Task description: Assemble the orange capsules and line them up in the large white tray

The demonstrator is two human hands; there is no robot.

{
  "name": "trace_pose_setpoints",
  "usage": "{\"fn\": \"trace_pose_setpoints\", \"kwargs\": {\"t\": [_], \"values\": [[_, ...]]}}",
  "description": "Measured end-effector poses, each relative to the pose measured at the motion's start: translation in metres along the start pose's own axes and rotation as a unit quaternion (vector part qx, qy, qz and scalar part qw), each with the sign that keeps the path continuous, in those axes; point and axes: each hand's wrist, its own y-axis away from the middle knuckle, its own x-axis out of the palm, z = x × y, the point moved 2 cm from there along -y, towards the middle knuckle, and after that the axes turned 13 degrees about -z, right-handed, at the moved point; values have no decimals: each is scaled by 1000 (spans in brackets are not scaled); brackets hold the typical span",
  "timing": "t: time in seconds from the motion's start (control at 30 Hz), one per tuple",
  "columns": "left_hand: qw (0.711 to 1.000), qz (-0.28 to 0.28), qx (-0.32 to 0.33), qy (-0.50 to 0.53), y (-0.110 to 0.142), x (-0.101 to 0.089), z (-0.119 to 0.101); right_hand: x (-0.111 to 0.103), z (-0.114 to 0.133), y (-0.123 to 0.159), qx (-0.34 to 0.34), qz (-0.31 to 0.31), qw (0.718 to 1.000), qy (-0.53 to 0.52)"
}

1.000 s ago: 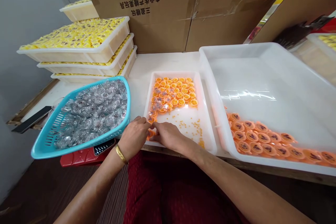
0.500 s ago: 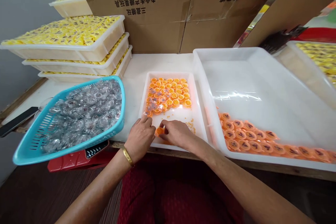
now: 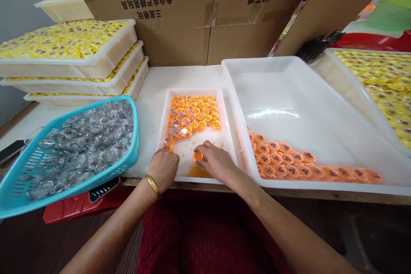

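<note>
My right hand (image 3: 215,159) pinches a small orange cup (image 3: 198,156) over the near part of a small white tray (image 3: 228,122). Loose orange grains (image 3: 198,172) lie heaped below it at the tray's near edge. At the tray's left side, my left hand (image 3: 164,165) has its fingers curled in, close to the nearest of the orange cups (image 3: 194,113). Its fingertips are mostly hidden, so what they hold is unclear. Those cups fill the far part of the tray, many showing orange grains inside.
A blue basket (image 3: 136,124) of clear-wrapped rounds stands left, overhanging the table edge. Behind it are stacked white trays (image 3: 105,64) of yellow pieces. A large white tray (image 3: 272,81) at right holds orange cups with dark-marked tops (image 3: 287,159). Cardboard (image 3: 180,43) stands behind.
My left hand has moved away from the right one, to the tray's left side by the cups. The right hand still holds an orange cup. The view has shifted right.
</note>
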Motion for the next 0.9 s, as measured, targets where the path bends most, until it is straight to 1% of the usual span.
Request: {"fn": "trace_pose_setpoints", "kwargs": {"t": [0.1,0.17,0.27,0.37,0.47,0.5,0.57,0.63,0.7,0.8,0.9], "values": [[999,-12,4,33,-2,5,1,-1,-2,-3,39,-63,995,-61],[997,-17,4,78,-6,11,-1,-1,-5,-5,68,-107,985,-118],[985,-29,-5,171,-12,17,-9,2,-8,-7,103,-136,967,-188],[961,-77,-17,264,-17,13,-14,3,-11,-6,123,-157,951,-236],[936,-136,-42,321,-17,3,-5,1,-13,-5,132,-177,938,-268],[934,-149,-52,320,-15,0,0,0,-13,-5,132,-178,935,-275],[941,-159,-54,294,-12,-3,9,-1,-14,-5,134,-172,933,-285],[955,-143,-31,258,-10,-2,10,-2,-15,-6,145,-158,929,-300],[968,-108,-1,227,-12,2,4,-2,-16,-7,165,-141,918,-332],[983,-57,29,175,-20,11,-12,0,-18,-8,186,-114,893,-394],[989,-46,38,136,-29,15,-22,3,-19,-9,191,-96,868,-449]]}}
